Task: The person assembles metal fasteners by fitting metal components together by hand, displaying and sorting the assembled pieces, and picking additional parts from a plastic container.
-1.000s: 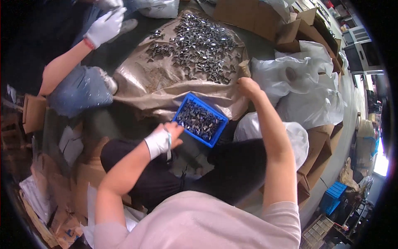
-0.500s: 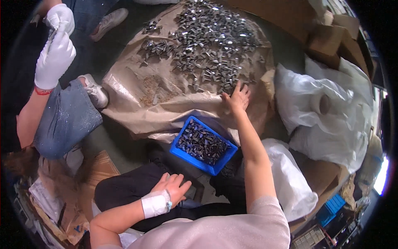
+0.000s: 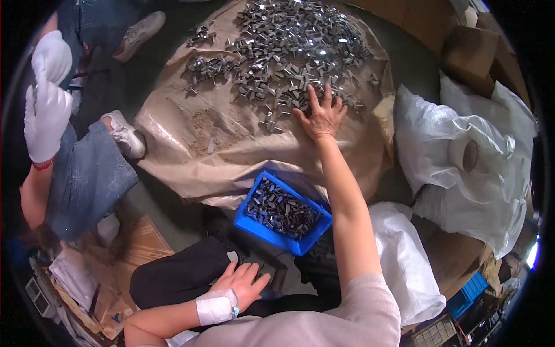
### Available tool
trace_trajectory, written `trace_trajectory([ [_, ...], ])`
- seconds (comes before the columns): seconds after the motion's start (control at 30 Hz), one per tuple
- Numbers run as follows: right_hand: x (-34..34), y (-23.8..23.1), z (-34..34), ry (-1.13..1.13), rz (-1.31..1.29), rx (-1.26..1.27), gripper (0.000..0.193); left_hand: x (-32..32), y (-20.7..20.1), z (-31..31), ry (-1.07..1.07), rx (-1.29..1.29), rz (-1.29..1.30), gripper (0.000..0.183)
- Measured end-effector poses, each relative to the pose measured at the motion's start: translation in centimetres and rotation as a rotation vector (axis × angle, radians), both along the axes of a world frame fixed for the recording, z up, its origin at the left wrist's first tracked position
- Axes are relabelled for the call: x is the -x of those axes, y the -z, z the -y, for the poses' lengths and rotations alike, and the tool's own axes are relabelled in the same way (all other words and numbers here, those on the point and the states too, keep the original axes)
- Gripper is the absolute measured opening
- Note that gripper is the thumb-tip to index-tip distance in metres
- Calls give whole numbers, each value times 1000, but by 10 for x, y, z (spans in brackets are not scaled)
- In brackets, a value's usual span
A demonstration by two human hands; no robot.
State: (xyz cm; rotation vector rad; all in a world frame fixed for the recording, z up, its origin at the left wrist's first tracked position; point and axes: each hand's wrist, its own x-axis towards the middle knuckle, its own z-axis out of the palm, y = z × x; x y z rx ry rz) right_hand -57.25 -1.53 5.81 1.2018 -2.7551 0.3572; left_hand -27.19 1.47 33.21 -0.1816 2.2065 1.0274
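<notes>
My right hand (image 3: 324, 115) reaches out over the near edge of a pile of small shiny metal pieces (image 3: 295, 46). Its fingers are spread and touch the nearest pieces, and nothing is gripped in it. The pile lies on a brown sheet (image 3: 173, 127). My left hand (image 3: 240, 284), with a white wrap round its wrist, rests by my thigh with its fingers apart and holds nothing. Between my knees and the sheet stands a blue plastic bin (image 3: 260, 228), tilted a little and holding many dark small metal pieces (image 3: 280, 211).
At the left a co-worker's white-gloved hands (image 3: 46, 115) are together near a jeans-clad knee. White woven sacks (image 3: 433, 139) lie at the right, with a cardboard box (image 3: 471, 52) behind them. Another white sack (image 3: 399, 254) sits beside my right arm.
My right hand has moved forward and slightly left, farther into the metal pieces, with its fingers spread wider. My left hand stays by my thigh. The co-worker's gloved hands have shifted left and downward.
</notes>
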Motion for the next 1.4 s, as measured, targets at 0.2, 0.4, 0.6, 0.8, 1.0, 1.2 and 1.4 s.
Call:
trace_trajectory([
  [0.2,-8,32,-11,-63,-40,218,49,-4,5,1,-11,54,16,52],
  [0.4,0,38,-17,8,1,153,35,-7,5,1,-2,62,24,52],
  [0.6,30,35,-25,-123,195,308,20,-12,4,3,6,62,0,53],
  [0.8,42,29,-56,475,1795,1359,17,-16,0,0,14,103,-40,51],
  [1.0,3,-37,-41,933,2107,1777,17,-30,-5,-1,22,121,-10,51],
  [1.2,2,-50,-65,708,2198,1511,23,-38,-4,0,-21,140,-67,48],
  [1.4,-89,-160,-52,562,2075,1452,32,-61,26,20,-511,56,-443,47],
])
